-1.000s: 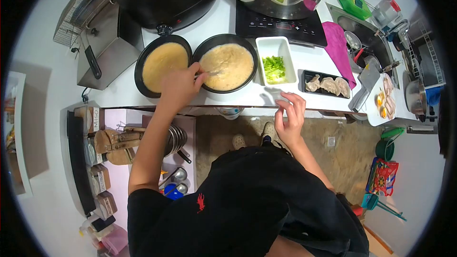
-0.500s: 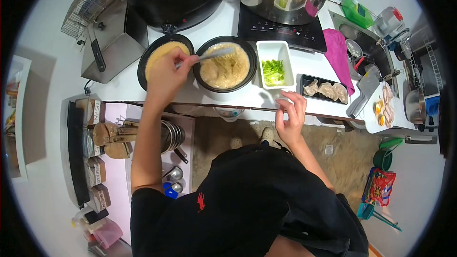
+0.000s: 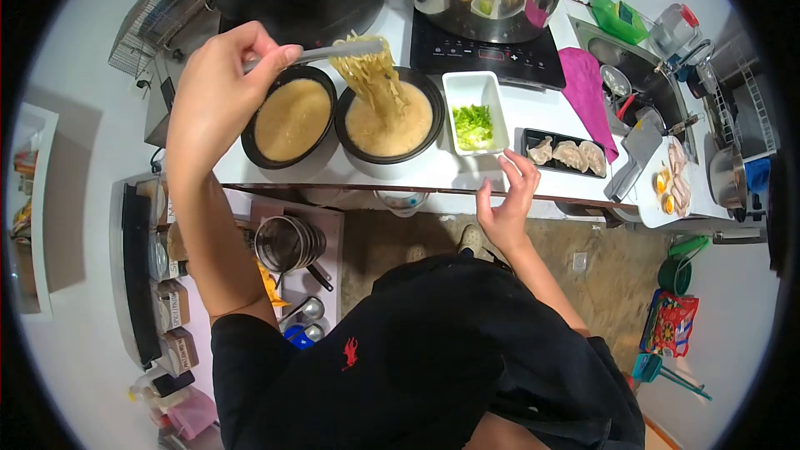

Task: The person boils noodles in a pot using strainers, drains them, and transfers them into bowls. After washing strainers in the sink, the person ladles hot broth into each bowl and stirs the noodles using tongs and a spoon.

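Note:
My left hand grips slim grey metal tongs, held level above the bowls. A bundle of noodles hangs from their tip, its lower strands in the broth of the right black bowl. Beside it, nearer my left arm, a second black bowl holds pale broth. My right hand is empty with its fingers apart, at the counter's front edge. Closest to it are a white dish of chopped greens and a small black tray with several dumplings.
A steel pot sits on a black induction cooker behind the dish. At right are a pink cloth, a cleaver, a white board with halved eggs and sliced meat, and a sink. Strainers hang below left.
My left hand has risen up and left with the tongs, lifting the noodles out of the broth in a long bundle. My right hand has shifted slightly, its fingers more spread.

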`<state>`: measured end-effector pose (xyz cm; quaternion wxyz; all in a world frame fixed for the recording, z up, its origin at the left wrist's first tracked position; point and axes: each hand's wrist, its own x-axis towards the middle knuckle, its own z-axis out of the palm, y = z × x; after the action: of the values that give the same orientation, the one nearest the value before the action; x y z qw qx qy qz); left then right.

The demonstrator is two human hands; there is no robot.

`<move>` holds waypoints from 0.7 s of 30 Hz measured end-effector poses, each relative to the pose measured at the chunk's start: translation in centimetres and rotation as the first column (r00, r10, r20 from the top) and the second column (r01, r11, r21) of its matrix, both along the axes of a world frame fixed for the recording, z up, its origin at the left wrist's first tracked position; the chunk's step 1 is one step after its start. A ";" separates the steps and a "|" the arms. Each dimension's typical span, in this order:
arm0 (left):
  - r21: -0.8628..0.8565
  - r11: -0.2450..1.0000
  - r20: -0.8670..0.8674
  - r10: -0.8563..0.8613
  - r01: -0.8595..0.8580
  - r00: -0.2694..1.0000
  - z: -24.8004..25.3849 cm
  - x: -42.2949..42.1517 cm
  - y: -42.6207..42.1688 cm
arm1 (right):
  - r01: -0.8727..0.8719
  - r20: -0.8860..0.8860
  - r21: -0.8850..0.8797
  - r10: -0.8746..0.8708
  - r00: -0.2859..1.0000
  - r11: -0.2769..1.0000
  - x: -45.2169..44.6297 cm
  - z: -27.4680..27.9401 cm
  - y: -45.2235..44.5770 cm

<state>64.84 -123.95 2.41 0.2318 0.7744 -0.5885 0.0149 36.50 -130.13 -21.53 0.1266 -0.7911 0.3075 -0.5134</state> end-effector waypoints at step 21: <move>0.370 0.928 0.033 0.027 -0.037 0.999 -6.2 1.1 -2.8 | 0.078 0.017 0.076 -0.080 0.997 0.994 1.7 -3.2 0.5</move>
<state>65.96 -126.74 -3.78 0.0734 0.8133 -0.5713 -0.0821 38.23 -129.65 -24.77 0.1391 -0.7677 0.3564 -0.5141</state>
